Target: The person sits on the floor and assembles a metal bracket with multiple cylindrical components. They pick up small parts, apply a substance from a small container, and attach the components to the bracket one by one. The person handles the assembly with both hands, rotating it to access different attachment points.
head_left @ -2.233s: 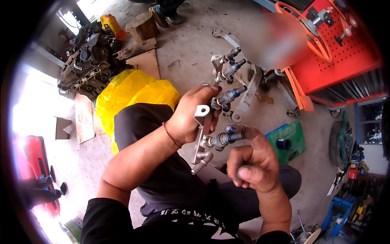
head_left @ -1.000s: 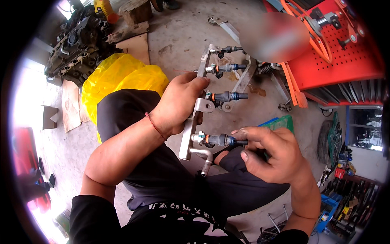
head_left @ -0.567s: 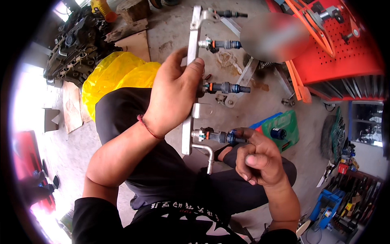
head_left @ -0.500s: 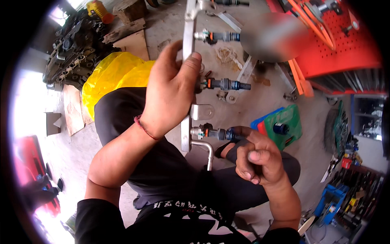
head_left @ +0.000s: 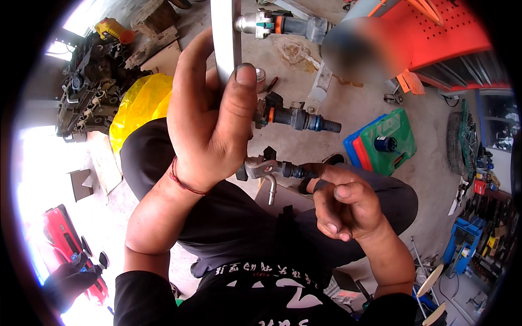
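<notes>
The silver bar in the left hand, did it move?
Yes, upward in the view: at first the silver bar had its far end lower than the wooden stump; now it runs past the stump's height and out the top edge.

Grey flr [head_left: 429, 179] (stained) | red cab. [head_left: 435, 60] + wndw [head_left: 497, 117] R | glare [head_left: 39, 168] L

Left hand [head_left: 212, 127] gripping, raised — right hand [head_left: 348, 205] half-curled.
</notes>
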{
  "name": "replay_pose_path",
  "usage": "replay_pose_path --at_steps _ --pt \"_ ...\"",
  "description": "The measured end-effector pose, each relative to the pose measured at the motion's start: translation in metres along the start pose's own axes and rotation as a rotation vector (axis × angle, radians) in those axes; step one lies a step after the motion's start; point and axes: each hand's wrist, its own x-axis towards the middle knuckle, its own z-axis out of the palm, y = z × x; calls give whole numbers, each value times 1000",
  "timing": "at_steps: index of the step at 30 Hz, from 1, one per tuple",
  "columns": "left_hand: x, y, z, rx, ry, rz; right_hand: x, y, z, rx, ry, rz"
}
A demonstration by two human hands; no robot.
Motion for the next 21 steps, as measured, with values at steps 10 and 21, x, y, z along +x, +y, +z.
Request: replay_pose_path --at_steps 10,21 --pt "6 -11 -1 101 -6 -155 -9 5 12 -1446 139 -615" --pt "6 -15 -4 96 -17 -237 11 -26 18 -2148 -23 -832"
